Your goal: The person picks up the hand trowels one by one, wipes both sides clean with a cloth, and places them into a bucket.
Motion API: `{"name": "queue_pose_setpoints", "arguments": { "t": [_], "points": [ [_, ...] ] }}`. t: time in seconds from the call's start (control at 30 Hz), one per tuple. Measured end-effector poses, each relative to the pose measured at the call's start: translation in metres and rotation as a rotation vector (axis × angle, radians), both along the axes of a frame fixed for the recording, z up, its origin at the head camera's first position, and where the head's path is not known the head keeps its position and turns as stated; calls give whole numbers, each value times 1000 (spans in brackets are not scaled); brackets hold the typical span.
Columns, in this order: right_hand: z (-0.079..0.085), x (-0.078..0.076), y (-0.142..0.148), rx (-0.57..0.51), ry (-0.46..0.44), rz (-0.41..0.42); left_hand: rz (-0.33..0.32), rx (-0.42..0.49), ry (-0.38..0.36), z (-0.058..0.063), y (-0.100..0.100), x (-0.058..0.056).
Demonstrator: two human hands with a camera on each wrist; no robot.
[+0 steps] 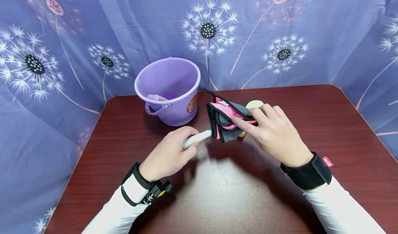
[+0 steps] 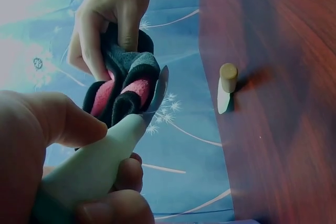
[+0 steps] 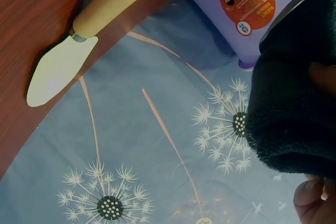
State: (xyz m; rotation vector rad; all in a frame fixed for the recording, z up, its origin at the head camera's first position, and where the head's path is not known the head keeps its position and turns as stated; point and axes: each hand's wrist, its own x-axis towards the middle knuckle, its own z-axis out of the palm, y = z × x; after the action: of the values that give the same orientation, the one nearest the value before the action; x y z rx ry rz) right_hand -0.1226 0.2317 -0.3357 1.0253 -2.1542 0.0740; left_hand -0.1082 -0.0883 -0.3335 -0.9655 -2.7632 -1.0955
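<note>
My left hand [image 1: 166, 156] grips the pale handle [image 1: 199, 139] of a tool; the left wrist view shows a narrow, shiny metal blade [image 2: 161, 88] beyond it. Folded grey and pink cloth [image 1: 234, 136] with black edging is pinched in my right hand [image 1: 275, 135], above the table. The blade lies along the cloth's edge in the left wrist view, and the cloth hides part of it. On the table behind the right hand is a trowel [image 3: 58, 72] with a light wooden handle [image 3: 118, 6] and a pale, pointed blade.
A purple bucket [image 1: 178, 113] stands at the back left of the dark red-brown table [image 1: 121, 130], with pink and purple items [image 1: 157, 97] inside. Behind the table hangs a blue curtain [image 1: 155, 23] printed with dandelions.
</note>
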Motion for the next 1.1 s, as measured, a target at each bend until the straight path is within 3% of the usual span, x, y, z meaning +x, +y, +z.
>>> {"name": "queue_pose_setpoints", "arguments": {
  "t": [0.2, 0.53, 1.1],
  "points": [
    [-1, 1, 1, 21, -35, -74, 32, -33, -8, 0, 2, 3],
    [-3, 1, 5, -41, -39, -170, 60, -60, -5, -4, 5, 7],
    [-5, 7, -5, -134, -156, -189, 33, -28, 29, -17, 21, 17]
  ]
}}
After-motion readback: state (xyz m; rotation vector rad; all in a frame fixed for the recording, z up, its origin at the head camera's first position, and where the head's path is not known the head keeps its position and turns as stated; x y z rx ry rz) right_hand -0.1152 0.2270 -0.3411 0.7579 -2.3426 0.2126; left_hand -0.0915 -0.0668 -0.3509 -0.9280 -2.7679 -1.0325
